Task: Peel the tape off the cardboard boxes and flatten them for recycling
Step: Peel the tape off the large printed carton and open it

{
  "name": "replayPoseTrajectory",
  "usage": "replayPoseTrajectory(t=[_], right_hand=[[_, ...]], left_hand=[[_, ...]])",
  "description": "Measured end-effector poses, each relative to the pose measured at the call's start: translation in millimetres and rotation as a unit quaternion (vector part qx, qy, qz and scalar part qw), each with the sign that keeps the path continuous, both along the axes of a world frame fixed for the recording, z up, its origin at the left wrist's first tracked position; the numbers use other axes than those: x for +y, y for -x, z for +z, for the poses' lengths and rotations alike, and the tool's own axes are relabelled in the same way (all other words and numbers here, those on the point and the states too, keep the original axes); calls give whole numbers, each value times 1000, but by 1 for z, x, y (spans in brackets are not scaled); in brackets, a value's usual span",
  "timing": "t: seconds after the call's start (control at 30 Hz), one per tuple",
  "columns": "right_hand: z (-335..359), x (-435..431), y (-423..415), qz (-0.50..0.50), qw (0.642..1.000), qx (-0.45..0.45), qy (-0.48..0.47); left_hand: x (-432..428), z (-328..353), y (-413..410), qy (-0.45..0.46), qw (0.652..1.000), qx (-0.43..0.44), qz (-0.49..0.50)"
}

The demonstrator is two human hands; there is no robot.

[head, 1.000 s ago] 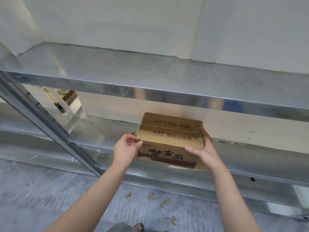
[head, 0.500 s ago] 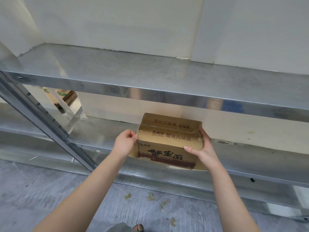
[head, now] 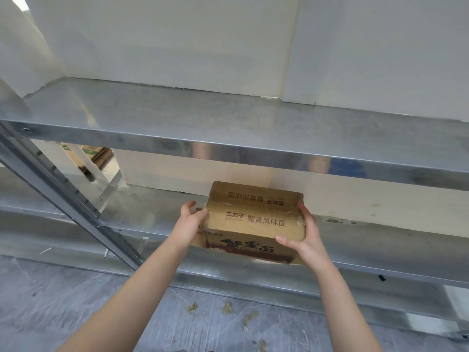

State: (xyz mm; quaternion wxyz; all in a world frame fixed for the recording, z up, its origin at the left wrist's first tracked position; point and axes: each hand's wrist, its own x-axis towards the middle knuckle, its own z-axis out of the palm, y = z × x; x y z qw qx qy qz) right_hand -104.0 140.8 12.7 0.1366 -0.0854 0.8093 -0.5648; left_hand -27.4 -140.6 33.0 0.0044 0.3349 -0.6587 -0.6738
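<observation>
One brown, dark-printed rectangular cardboard box (head: 253, 222), poised at the front lip of the lower galvanised steel shelf (head: 152, 214), clamped end to end: left hand (head: 189, 223) against the left end with thumb on the top corner, right hand (head: 303, 236) curled round the right end, fingers (head: 303, 210) along the side, thumb on the front face. Best drawn out level, gripped low, kept clear of the shelf edge above. Glossy, wrinkled clear tape (head: 253, 208) along the top seam; soft, dented corners. Below, scuffed grey floor (head: 76, 301), crumpled scraps (head: 225, 307)
</observation>
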Motion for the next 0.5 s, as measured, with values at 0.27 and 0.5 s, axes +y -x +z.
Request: replayPoseTrajectory(t=[0.27, 0.5], right_hand=[[-2, 4, -21, 9, 998, 58, 0], [-1, 10, -38, 30, 997, 70, -11]], left_hand=[[-3, 3, -5, 43, 998, 29, -34], [-5, 8, -12, 23, 999, 38, -29]])
